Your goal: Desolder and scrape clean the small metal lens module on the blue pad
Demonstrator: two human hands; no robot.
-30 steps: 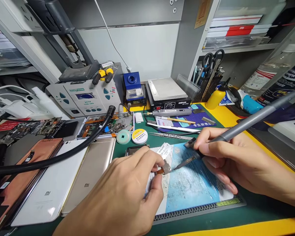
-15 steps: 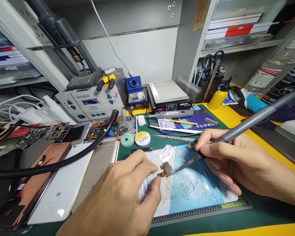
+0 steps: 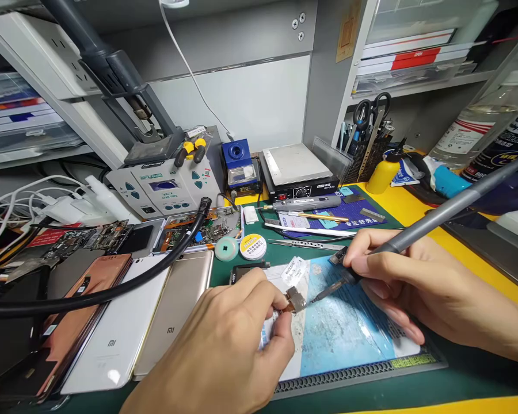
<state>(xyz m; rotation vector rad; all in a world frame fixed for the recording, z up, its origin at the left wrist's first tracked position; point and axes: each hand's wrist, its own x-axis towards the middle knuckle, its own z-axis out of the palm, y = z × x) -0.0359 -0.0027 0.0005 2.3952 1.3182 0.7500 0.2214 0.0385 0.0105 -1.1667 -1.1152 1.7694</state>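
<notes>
"What's the bench carrying?"

"A yellow bench top [image 3: 408, 210] under a dark green mat [image 3: 466, 376], and on that a blue repair mat [image 3: 341, 328]."

"And to its left?"

"A white Mi phone [image 3: 112, 339] and a gold Mi phone [image 3: 172, 316] lying flat, beside a metal tray [image 3: 198, 230] of circuit boards."

"Further back?"

"Long tweezers [image 3: 304, 245], a round yellow-lidded tin [image 3: 252, 246] and a green disc [image 3: 225, 249], maybe a tip cleaner; it's too small to say."

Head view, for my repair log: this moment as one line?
Left hand: small metal part | Right hand: soldering iron, tip near part | Under: blue mat
</notes>
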